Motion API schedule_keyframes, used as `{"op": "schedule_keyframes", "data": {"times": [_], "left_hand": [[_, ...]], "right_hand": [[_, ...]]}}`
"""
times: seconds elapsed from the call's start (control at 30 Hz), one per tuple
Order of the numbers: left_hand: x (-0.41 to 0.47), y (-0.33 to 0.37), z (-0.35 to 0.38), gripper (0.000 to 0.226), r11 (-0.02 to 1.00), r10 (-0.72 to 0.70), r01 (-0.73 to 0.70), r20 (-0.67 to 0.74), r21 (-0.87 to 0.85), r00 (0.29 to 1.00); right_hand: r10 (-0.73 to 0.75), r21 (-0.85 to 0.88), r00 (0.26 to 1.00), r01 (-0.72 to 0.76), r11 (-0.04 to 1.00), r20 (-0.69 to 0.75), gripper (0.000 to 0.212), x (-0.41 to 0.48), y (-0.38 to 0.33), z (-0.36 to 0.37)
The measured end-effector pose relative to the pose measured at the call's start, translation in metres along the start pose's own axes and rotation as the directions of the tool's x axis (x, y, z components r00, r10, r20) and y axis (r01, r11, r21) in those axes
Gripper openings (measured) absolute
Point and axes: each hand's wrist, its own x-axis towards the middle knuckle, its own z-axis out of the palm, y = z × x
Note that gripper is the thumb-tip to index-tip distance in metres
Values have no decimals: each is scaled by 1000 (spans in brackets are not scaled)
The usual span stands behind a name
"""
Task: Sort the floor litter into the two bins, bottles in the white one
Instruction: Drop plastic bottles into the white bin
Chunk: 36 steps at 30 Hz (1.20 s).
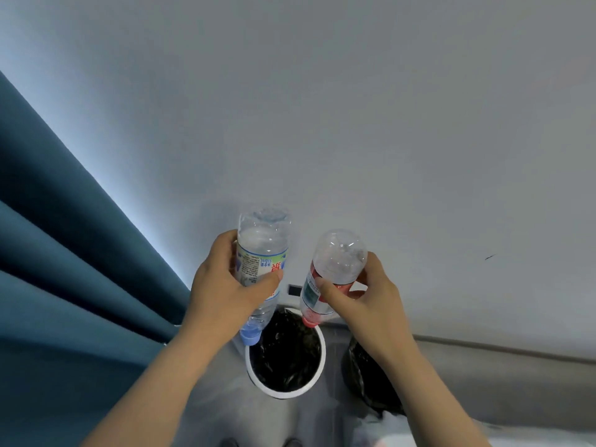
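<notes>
Blue-capped bottle (261,250) gripped by left hand (222,295) and red-capped bottle (338,256) gripped by right hand (371,304) hang cap-down above black-lined white bin (279,393).

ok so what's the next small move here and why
Probably loosen both hands and let the bottles drop. The left hand grips the blue-capped bottle and the right hand the red-capped bottle, both cap-down above the white bin, where bottles belong. The blue cap looks close to the rim.

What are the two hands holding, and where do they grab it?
The left hand grips a clear plastic bottle with a blue cap around its labelled middle; the right hand grips a clear red-capped plastic bottle the same way.
</notes>
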Motion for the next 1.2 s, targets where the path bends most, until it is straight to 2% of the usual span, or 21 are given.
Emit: {"op": "schedule_keyframes", "data": {"times": [0.23,0.37,0.5,0.6,0.77,1.2], "left_hand": [[9,-113,40,54,989,-141,140,24,48,990],[11,-170,66,51,973,-207,198,73,116,976],[11,-230,94,53,955,-274,254,121,155,954],[10,-273,117,59,945,-305,282,138,165,942],[11,-341,154,56,923,-365,337,149,187,919],[15,-469,232,58,880,-446,398,161,261,880]], "right_hand": [[162,-40,985,-160,986,59,40,18,104,54],[235,-42,971,-234,971,48,37,25,162,81],[304,-73,952,-301,951,26,44,34,218,106],[335,-120,942,-330,936,24,53,42,259,125],[391,-168,920,-382,909,19,56,55,328,155],[480,-317,875,-438,841,67,51,76,477,218]]}}
